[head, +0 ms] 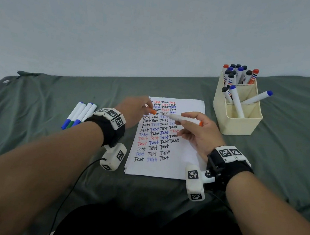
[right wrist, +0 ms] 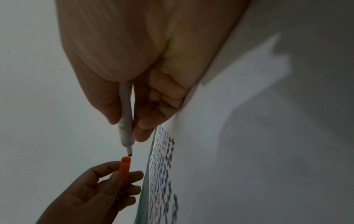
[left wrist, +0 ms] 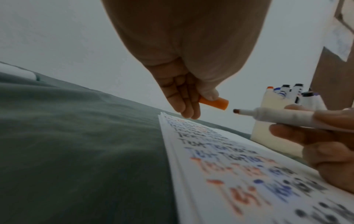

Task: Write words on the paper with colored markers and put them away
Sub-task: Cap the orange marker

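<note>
A white sheet of paper (head: pixel 182 159) covered with rows of "Test" in black, blue and red lies on the green cloth. Above it my right hand (head: pixel 193 130) grips an uncapped white marker (head: pixel 181 118) with an orange end, tip pointing left. My left hand (head: pixel 137 109) pinches the orange cap (head: pixel 153 111) between thumb and fingers, its open end facing the tip across a small gap. In the left wrist view the cap (left wrist: pixel 214 103) and the marker tip (left wrist: pixel 236 111) are apart. The right wrist view shows the marker tip (right wrist: pixel 129 154) just short of the cap mouth (right wrist: pixel 125 160).
A cream plastic organizer (head: pixel 236 115) with several capped markers stands at the back right of the paper. Several white markers (head: pixel 78 114) with blue and green ends lie on the green cloth (head: pixel 30 141) to the left. A pale wall rises behind.
</note>
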### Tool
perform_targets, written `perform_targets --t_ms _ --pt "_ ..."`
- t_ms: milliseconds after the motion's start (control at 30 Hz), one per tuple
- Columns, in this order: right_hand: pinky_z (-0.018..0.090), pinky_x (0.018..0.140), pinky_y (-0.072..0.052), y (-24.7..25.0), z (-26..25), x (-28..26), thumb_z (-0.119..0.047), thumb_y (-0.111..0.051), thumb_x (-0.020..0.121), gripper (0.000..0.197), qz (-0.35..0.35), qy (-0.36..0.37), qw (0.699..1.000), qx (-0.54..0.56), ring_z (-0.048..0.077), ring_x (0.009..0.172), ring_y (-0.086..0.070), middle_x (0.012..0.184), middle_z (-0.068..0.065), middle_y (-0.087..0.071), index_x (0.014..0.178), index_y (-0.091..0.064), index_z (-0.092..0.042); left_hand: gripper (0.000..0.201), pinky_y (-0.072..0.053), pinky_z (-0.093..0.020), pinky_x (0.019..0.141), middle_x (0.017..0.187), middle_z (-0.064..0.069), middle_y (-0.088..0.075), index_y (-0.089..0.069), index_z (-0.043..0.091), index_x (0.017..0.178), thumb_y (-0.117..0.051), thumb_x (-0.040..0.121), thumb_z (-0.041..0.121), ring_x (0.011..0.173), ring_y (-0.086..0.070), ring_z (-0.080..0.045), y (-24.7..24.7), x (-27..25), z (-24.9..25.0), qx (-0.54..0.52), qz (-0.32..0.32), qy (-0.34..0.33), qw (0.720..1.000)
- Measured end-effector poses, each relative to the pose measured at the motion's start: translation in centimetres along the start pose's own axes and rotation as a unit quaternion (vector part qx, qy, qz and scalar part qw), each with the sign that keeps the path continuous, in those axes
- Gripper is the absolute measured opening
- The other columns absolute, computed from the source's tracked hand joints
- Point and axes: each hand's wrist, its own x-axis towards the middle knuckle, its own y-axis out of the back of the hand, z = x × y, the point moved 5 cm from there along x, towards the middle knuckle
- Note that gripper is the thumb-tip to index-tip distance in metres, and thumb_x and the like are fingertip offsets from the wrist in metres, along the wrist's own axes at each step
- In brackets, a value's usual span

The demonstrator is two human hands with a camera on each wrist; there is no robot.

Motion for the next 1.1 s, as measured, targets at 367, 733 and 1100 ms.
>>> perform_targets --t_ms 367,733,1100 --pt "0.024 0.059 -0.053 -0.1 0.0 0.0 -0.016 -0.080 0.084 0.013 -0.015 0.015 1.000 -0.007 0.024 0.061 -0.066 0.102 0.022 -0.075 0.096 -0.077 -0.022 0.011 -0.054 -0.027 0.063 0.089 0.004 -0.071 -0.059 0.027 0.097 -0.055 0.099 0.018 0.079 -0.067 -0.012 -0.8 -0.9 3.7 -0.072 -0.029 -0.022 0.997" --pt "0.027 0.056 -0.051 0.2 0.1 0.4 -0.026 -0.082 0.082 0.031 0.002 0.024 1.000 -0.017 0.027 0.062 -0.063 0.103 0.020 -0.076 0.109 -0.072 -0.014 0.015 -0.037 -0.016 0.039 0.083 0.002 -0.066 -0.055 0.030 0.100 -0.046 0.103 0.018 0.057 -0.053 -0.009 -0.5 -1.2 5.1 0.025 -0.021 -0.037 0.999" --pt "0.025 0.059 -0.054 0.3 -0.1 0.1 -0.014 -0.078 0.088 0.023 0.048 0.019 0.995 -0.079 0.018 0.063 -0.068 0.082 0.012 -0.076 0.108 -0.067 -0.010 0.022 -0.038 -0.023 0.057 0.086 0.005 -0.061 -0.055 0.022 0.101 -0.066 0.091 0.039 0.073 -0.056 -0.012 -0.5 -2.9 6.0 0.073 -0.004 -0.074 0.995"
